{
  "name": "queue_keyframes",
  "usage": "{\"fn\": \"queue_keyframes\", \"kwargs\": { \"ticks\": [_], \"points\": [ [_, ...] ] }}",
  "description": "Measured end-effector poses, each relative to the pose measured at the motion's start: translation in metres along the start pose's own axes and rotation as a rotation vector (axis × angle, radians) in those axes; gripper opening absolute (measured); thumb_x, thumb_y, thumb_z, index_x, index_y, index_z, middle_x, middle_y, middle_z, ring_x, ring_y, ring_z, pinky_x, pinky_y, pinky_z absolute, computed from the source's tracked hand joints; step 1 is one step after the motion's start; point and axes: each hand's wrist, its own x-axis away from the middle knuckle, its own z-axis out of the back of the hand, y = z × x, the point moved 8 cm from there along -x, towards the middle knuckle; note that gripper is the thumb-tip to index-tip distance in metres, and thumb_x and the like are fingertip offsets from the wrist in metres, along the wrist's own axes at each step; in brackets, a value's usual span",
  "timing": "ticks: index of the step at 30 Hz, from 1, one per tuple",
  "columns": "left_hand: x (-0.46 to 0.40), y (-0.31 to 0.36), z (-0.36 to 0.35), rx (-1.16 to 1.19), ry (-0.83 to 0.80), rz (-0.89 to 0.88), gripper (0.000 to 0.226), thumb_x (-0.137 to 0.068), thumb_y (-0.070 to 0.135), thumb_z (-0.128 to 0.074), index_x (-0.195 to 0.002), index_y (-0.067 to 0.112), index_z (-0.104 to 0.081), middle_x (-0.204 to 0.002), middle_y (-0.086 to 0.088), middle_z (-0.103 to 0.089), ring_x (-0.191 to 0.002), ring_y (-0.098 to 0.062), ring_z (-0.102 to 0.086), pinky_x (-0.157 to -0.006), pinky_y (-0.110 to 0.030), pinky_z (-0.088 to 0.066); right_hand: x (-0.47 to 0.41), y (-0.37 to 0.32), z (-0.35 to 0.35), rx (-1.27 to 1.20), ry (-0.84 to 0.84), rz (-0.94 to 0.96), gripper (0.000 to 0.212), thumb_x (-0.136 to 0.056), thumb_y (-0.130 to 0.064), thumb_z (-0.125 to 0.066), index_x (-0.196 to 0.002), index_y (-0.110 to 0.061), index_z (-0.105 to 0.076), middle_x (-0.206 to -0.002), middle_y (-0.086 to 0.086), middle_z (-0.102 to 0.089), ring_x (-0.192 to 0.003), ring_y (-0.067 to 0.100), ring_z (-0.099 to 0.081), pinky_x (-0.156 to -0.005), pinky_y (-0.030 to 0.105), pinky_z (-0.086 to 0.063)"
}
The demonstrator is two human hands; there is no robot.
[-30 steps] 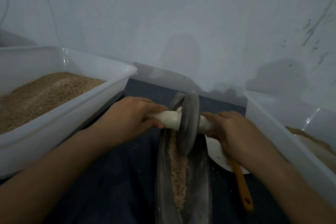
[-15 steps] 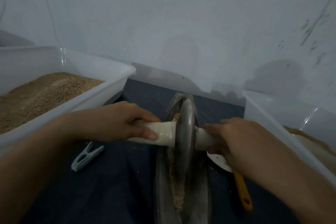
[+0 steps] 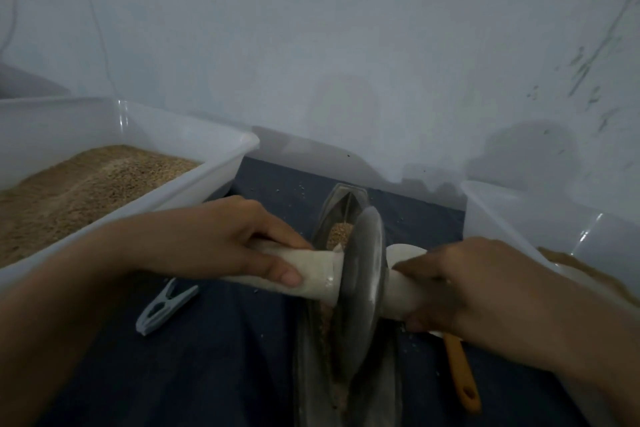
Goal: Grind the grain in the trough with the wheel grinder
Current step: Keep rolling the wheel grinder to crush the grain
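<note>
Hands are both wrapped round the pale axle handle of the wheel grinder: left hand is curled over the left stub with the thumb laid along its near side, right hand is curled round the right stub, fingers underneath. Grinder disc is held upright on edge, slightly tilted, and is seated in the narrow metal trough, about midway along it. Grain is seen piled in the far end of the trough just behind the disc, and a thin line of it is seen along the groove in front. Trough is laid lengthwise away from the person on a dark blue desk. Pale clothes peg is lying on the desk, under the left wrist. Orange-handled utensil is lying right of the trough, its head hidden by the right hand. White tub of grain is placed at left; second white tub is placed at right, holding brown contents. Pale wall is behind.
</note>
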Motion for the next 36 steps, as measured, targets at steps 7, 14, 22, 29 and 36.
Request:
{"fn": "queue_keyframes", "kwargs": {
  "ticks": [7,14,22,29,36],
  "points": [
    [-0.010,-0.016,0.004,-0.198,0.182,0.156,0.030,-0.081,0.050,-0.059,-0.111,0.050,-0.059,-0.102,0.022,-0.067,-0.093,0.005,-0.059,-0.084,-0.020,-0.045,-0.012,0.006,-0.006,0.043,0.125,-0.064,0.026,-0.087,-0.040,-0.057,-0.113,-0.044,-0.055,-0.086,-0.017,-0.057,-0.080,-0.002,-0.052,-0.062,0.014,-0.033],
    [-0.018,-0.011,0.008,-0.521,0.489,0.073,0.044,-0.087,0.044,-0.056,-0.130,0.039,-0.051,-0.111,0.013,-0.063,-0.100,-0.006,-0.057,-0.084,-0.024,-0.041,-0.026,0.027,-0.022,0.043,0.209,-0.150,0.042,-0.094,-0.037,-0.050,-0.134,-0.040,-0.039,-0.119,-0.011,-0.053,-0.111,0.009,-0.044,-0.080,0.020,-0.032],
    [0.003,0.006,0.001,0.006,-0.017,-0.024,0.032,-0.080,0.052,-0.063,-0.112,0.049,-0.061,-0.104,0.027,-0.066,-0.096,0.008,-0.061,-0.082,-0.008,-0.043,0.007,-0.005,0.004,-0.011,-0.082,-0.024,0.024,-0.076,-0.059,-0.061,-0.095,-0.044,-0.058,-0.074,-0.015,-0.058,-0.072,-0.002,-0.053,-0.061,0.010,-0.039],
    [-0.009,-0.012,0.005,-0.171,0.165,0.112,0.034,-0.072,0.061,-0.055,-0.106,0.057,-0.057,-0.098,0.029,-0.066,-0.091,0.010,-0.058,-0.079,-0.014,-0.044,-0.013,0.008,-0.010,-0.047,-0.007,-0.114,0.032,-0.088,-0.042,-0.057,-0.119,-0.046,-0.053,-0.080,-0.018,-0.055,-0.074,-0.002,-0.049,-0.058,0.013,-0.034],
    [-0.018,-0.016,0.010,-0.390,0.460,0.081,0.043,-0.082,0.044,-0.062,-0.124,0.044,-0.054,-0.106,0.022,-0.062,-0.095,0.005,-0.056,-0.082,-0.016,-0.040,-0.024,0.023,-0.019,-0.043,0.150,-0.161,0.039,-0.094,-0.036,-0.049,-0.133,-0.039,-0.043,-0.114,-0.009,-0.055,-0.106,0.009,-0.046,-0.078,0.020,-0.030]
  ]
}}
